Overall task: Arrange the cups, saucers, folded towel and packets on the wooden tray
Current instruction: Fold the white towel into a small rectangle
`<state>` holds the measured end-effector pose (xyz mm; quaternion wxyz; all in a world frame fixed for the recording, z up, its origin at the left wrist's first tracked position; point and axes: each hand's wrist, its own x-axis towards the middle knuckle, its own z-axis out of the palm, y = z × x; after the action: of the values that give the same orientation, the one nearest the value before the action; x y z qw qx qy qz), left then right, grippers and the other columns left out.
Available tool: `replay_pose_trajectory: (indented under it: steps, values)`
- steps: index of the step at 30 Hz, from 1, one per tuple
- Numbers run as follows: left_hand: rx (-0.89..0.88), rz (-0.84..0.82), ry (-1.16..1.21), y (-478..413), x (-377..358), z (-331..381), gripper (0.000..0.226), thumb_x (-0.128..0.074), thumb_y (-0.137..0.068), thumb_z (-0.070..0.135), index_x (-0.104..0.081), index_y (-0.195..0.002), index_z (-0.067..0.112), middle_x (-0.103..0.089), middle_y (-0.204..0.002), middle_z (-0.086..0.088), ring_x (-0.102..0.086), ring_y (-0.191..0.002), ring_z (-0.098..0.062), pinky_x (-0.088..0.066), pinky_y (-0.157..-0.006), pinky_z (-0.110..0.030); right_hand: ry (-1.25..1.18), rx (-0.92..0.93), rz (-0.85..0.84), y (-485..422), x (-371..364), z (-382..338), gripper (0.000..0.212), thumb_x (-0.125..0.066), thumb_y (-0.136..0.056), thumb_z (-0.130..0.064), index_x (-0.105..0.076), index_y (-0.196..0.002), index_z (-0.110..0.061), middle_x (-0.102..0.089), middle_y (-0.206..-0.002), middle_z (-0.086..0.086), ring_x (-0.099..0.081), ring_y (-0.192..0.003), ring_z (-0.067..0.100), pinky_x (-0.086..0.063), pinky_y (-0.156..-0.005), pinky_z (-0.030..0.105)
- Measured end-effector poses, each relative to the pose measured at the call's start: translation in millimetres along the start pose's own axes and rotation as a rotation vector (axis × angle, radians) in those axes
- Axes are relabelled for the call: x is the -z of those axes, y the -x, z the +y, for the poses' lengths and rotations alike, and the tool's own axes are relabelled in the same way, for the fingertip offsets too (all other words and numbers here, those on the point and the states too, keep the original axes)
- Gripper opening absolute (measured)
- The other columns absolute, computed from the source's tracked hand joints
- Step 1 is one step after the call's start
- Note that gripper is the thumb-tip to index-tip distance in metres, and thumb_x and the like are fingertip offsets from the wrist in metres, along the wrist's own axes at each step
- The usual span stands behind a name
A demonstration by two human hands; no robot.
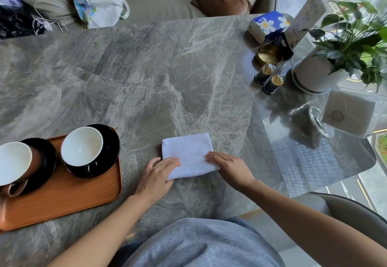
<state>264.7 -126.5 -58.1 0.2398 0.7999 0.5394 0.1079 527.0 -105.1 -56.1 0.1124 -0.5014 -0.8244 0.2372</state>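
A white folded towel lies flat on the grey marble table, right of the wooden tray. My left hand rests on the towel's near left corner, fingers flat. My right hand presses its near right edge, fingers flat too. On the tray stand two cups on black saucers: a black cup with a white inside on its saucer, and a brown cup on its saucer at the left edge. No packets are visible.
At the right stand a potted plant, two toothpick jars, a brass tin, a tissue box, a card stand and a clear napkin holder. Bags lie on the sofa behind.
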Motion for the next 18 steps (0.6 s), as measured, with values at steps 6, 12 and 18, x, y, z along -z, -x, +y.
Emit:
replay_pose_trajectory:
  steps: [6,12,18]
  values:
    - [0.059,0.044,0.054,-2.1,-0.8,-4.8,0.039,-0.068,-0.07,0.004,-0.066,-0.107,0.016,-0.067,-0.119,0.001,-0.062,-0.11,-0.017,-0.036,-0.095,-0.027,-0.073,-0.144,0.009,2.4,-6.0,0.6,0.03,-0.056,-0.087,-0.01,-0.061,-0.114,-0.021,-0.071,-0.108,-0.002,-0.068,-0.089,0.024,-0.054,-0.066,0.037]
    - [0.382,0.012,0.423,-16.7,7.4,-4.3,0.008,-0.059,-0.083,0.021,-0.06,-0.085,0.028,-0.066,-0.077,0.005,-0.061,-0.072,-0.016,-0.049,-0.065,-0.035,-0.294,-0.373,0.105,-4.8,-6.4,0.8,0.031,-0.058,-0.091,-0.021,-0.05,-0.12,-0.029,-0.072,-0.093,-0.005,-0.068,-0.081,0.017,-0.051,-0.066,0.031]
    - [0.565,0.07,0.658,-30.4,6.8,-6.1,0.016,-0.06,-0.085,0.014,-0.057,-0.074,0.004,-0.052,-0.064,-0.003,-0.046,-0.063,-0.015,-0.035,-0.062,-0.03,-0.387,-0.463,0.118,-18.7,-4.1,0.8,0.026,-0.054,-0.093,-0.027,-0.045,-0.115,-0.036,-0.065,-0.086,-0.01,-0.064,-0.079,0.01,-0.055,-0.069,0.039]
